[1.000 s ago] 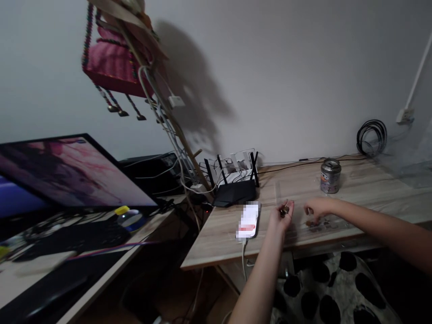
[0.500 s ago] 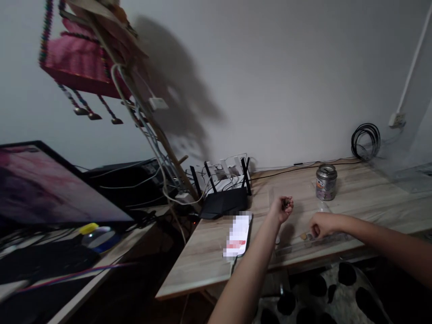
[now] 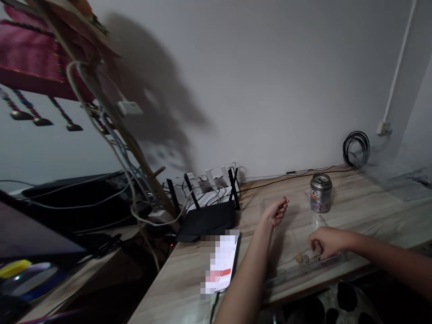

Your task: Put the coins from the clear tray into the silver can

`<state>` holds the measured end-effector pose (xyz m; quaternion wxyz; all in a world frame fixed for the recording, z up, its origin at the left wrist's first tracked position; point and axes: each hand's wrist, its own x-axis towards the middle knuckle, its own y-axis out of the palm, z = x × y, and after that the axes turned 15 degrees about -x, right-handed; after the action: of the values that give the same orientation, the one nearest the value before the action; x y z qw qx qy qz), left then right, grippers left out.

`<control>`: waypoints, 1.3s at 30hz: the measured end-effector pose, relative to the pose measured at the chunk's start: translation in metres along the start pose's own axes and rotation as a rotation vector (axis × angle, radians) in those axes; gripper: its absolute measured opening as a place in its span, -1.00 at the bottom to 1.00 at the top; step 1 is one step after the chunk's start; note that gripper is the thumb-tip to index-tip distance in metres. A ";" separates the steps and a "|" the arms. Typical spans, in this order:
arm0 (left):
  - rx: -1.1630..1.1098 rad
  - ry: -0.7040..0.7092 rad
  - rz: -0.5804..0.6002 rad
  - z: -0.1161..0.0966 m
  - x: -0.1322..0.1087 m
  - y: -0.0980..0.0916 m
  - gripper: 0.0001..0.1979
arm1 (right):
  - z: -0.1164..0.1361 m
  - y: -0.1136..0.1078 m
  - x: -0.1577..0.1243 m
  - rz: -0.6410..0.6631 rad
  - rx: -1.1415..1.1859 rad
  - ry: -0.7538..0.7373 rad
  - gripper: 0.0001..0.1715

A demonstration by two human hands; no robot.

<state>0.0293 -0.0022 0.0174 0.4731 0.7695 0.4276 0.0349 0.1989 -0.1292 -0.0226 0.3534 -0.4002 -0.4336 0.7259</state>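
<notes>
My left hand [image 3: 277,212] is raised over the table, its fingers curled inward; what lies in the palm is hidden. To its right, my right hand [image 3: 326,243] is bent down near the table's front edge, fingers curled and tips close to the surface. Whatever is between those fingertips is too small to make out. Just left of them lie a gold-coloured coin [image 3: 299,258] and a silver-coloured coin [image 3: 305,258]. Behind my right hand stands an upright metal can [image 3: 320,194] with a printed picture and a dark slot in its lid.
A phone [image 3: 222,265] with a lit screen lies left of my left forearm. Behind it sits a black router [image 3: 207,220] with upright antennas and tangled cables. A coiled black cable [image 3: 357,149] rests against the wall at the back right. A monitor [image 3: 33,229] stands at far left.
The view has swung to the right, so things appear further left. My left hand's fingers have curled over the small dark things seen in its palm before. My right hand sits slightly further from the coins.
</notes>
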 end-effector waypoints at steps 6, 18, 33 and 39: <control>0.046 -0.014 -0.007 -0.005 0.003 -0.018 -0.80 | 0.005 0.006 0.014 0.110 0.053 -0.142 -0.76; 0.109 -0.033 -0.010 0.006 0.009 -0.028 -0.96 | -0.017 -0.070 0.019 -0.448 0.162 -0.031 -0.75; 0.154 0.149 -0.096 0.007 0.011 -0.027 -0.95 | -0.083 -0.169 0.032 -0.263 -0.527 0.619 -0.69; 0.163 0.166 -0.109 0.008 0.012 -0.027 -0.94 | -0.081 -0.170 0.033 -0.253 -0.565 0.652 -0.65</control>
<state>0.0235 0.0053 -0.0112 0.3731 0.7754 0.5080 0.0379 0.2846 -0.0093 0.0985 0.4342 -0.6327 -0.5265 0.3660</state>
